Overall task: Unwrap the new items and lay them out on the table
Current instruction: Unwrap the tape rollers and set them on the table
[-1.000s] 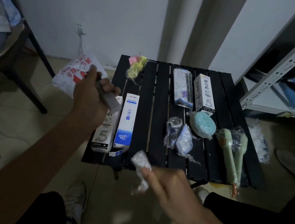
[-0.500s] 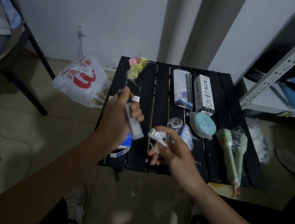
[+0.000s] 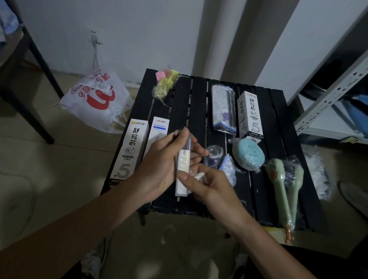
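1. Head view, centre of the frame: the left hand (image 3: 160, 166) has its fingers curled round a slim white stick (image 3: 183, 166). The stick is held upright over the near half of the black slatted table (image 3: 196, 108).
2. The right hand (image 3: 210, 188) comes in from the lower right. Its thumb lies against the lower part of the stick, and it seems to pinch a crumpled clear wrapper (image 3: 197, 175) between thumb and fingers, though the dim light makes this hard to see.
3. Left edge of the table: a white box (image 3: 128, 151) with a large ".5" lies beside a blue and white box (image 3: 160, 128).
4. Far left corner: a yellow and pink pack (image 3: 165, 83).
5. Far right part: a wrapped pouch (image 3: 224, 108) lies next to a second white box (image 3: 251, 115).
6. Right of the hands: a small wrapped roll (image 3: 214, 154), a small blue packet (image 3: 228, 168) and a teal round pad (image 3: 249, 154).
7. Near right edge: wrapped green pens (image 3: 283, 188).
8. On the floor at the left: a white shopping bag (image 3: 95, 100) with red print.
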{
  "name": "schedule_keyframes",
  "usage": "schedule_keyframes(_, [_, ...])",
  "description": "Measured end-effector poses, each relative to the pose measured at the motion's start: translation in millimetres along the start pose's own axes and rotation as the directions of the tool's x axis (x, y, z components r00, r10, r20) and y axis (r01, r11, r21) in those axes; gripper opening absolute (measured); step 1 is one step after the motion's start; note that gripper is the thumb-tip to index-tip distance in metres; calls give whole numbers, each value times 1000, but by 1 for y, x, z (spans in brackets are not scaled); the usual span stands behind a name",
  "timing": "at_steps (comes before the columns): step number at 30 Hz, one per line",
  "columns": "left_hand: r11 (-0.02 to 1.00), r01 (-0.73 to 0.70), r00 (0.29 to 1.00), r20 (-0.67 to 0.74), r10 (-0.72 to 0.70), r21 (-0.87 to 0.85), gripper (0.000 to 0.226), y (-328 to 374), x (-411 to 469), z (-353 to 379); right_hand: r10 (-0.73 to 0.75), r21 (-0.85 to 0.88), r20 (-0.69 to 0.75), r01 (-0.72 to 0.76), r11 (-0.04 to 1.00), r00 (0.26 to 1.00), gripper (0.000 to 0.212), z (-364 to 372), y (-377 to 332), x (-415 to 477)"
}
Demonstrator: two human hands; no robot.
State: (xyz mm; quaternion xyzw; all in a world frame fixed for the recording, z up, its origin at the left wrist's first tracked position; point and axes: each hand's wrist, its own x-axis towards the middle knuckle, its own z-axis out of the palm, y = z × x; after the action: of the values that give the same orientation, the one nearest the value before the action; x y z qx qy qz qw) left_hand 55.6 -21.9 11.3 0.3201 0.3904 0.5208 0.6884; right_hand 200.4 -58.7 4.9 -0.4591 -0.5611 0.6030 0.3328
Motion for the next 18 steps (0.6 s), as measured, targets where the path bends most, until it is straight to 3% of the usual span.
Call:
schedule_keyframes(4, [1000, 27, 999, 46, -27, 11, 39, 1, 1, -3, -71, -61, -18, 70, 996, 997, 18, -1, 0, 1])
schedule_keyframes(7, [998, 64, 994, 93, -63, -3, 46, 6, 4, -8, -65, -12, -122, 64, 998, 990, 17, -5, 4, 9])
schedule_keyframes(8, [997, 54, 994, 96, -59, 53, 44, 7, 4, -11, -57, -8, -169, 56, 998, 984, 20, -6, 9, 12])
schedule_keyframes(10, [947, 1, 1000, 20, -8, 321, 35, 6, 4, -18, -18, -72, -196, 4, 997, 980, 25, -5, 21, 16])
schedule_keyframes(13, [661, -92, 985, -29, 169, 745, 36, 5, 5, -31, 93, -184, -174, -125, 975, 980, 33, 1, 36, 21])
schedule_keyframes(18, [260, -261, 882, 120, 455, 930, 40, 15, 12, -57, 204, -253, -221, -258, 932, 954, 41, -1, 41, 42])
